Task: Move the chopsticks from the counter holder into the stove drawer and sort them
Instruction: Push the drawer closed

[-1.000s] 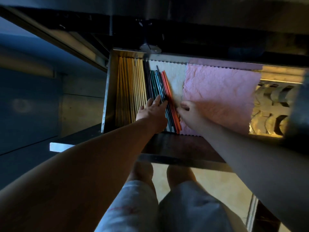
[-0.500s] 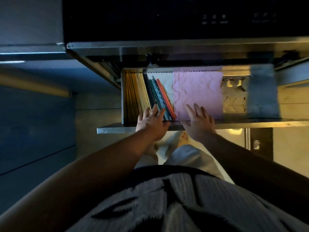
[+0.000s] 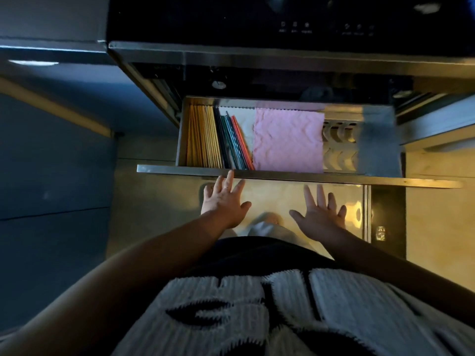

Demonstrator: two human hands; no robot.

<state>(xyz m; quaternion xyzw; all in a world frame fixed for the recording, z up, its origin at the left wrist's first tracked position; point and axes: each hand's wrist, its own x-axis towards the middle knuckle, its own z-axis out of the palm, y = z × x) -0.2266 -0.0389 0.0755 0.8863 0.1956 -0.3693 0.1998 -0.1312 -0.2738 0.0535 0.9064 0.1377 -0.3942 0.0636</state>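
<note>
The stove drawer [image 3: 295, 175] stands pulled out below the dark stove front. At its left end lie several wooden chopsticks [image 3: 204, 136] side by side, then dark, green and red chopsticks [image 3: 235, 142] beside them, slightly fanned. My left hand [image 3: 223, 201] is spread with empty fingers, its fingertips just at the drawer's front edge. My right hand [image 3: 321, 213] is also spread and empty, below the front edge and apart from it.
A pink cloth [image 3: 289, 141] covers the drawer's middle over a white liner [image 3: 243, 123]. A cut-out metal rack [image 3: 339, 147] sits at the drawer's right. The stove control panel [image 3: 326, 28] is above, dark cabinets on the left, lit wooden floor below.
Both hands have come out of the drawer and off the chopsticks, drawing back below its front edge with fingers spread. The camera has pulled back and up.
</note>
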